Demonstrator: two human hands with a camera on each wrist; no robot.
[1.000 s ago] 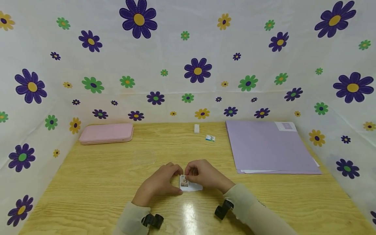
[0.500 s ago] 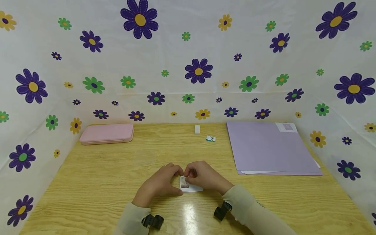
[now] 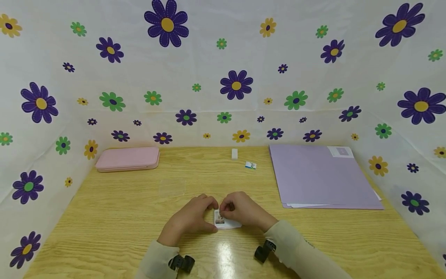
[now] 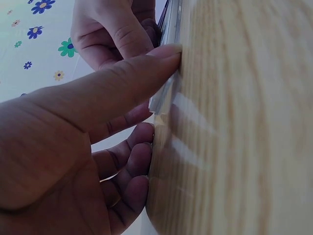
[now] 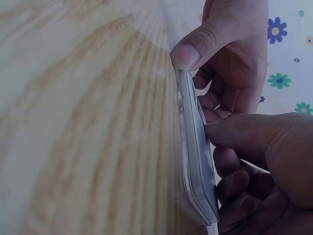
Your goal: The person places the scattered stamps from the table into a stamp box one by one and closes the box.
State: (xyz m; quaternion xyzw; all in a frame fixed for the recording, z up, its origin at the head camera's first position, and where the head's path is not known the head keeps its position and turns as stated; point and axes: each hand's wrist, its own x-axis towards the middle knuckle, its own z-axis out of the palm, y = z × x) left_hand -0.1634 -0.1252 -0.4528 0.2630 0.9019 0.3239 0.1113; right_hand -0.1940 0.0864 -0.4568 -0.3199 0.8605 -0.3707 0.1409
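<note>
A small flat white slab with rounded corners lies on the table in the head view; its exact kind is unclear. On its left end sits a small photo sticker. My left hand holds the slab's left end, thumb at the near edge and fingers at the far edge. The fingers of my right hand are curled, and thumb and forefinger pinch the photo sticker's upper right corner, covering it. In the right wrist view, the slab appears edge-on, layered and greyish.
At the back left lies a pink case. A white block and a small printed packet lie beyond my hands. A clear sheet is left of them. A lilac folder with papers occupies the right side.
The photo sticker has shifted slightly toward me and lies flatter over the slab's left end. My right fingertips have moved a little with it; the left hand stays in place.
</note>
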